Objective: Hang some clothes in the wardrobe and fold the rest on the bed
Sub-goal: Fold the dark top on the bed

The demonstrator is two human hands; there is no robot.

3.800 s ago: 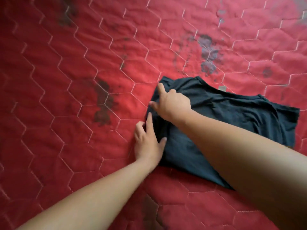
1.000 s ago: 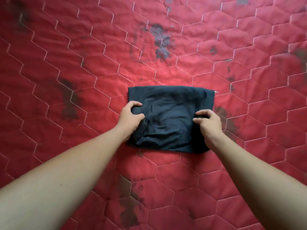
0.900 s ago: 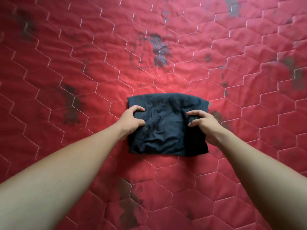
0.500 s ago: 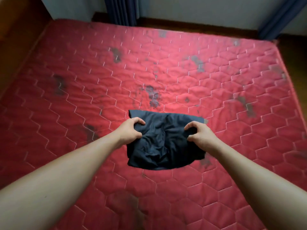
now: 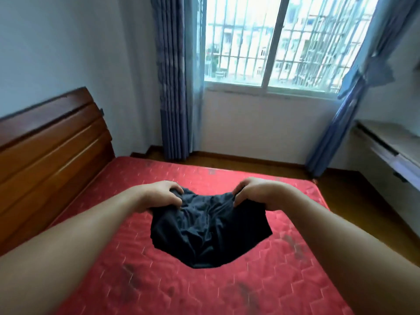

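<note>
Dark navy folded fabric garment (image 5: 209,233) is now lifted off the red quilted mattress (image 5: 136,280) of the bed. A second ago it lay flat there as a neat rectangle. The left hand (image 5: 162,195) grasps its upper left edge and the right hand (image 5: 252,192) its upper right edge, fingers of both curled into the cloth. The bundle hangs between the hands above the bed and sags at its centre. The view has risen toward the brown wooden headboard (image 5: 50,142) and the barred window (image 5: 268,42). Assessment: folding of this item is complete and relocation follows. The sag may loosen the fold.
</note>
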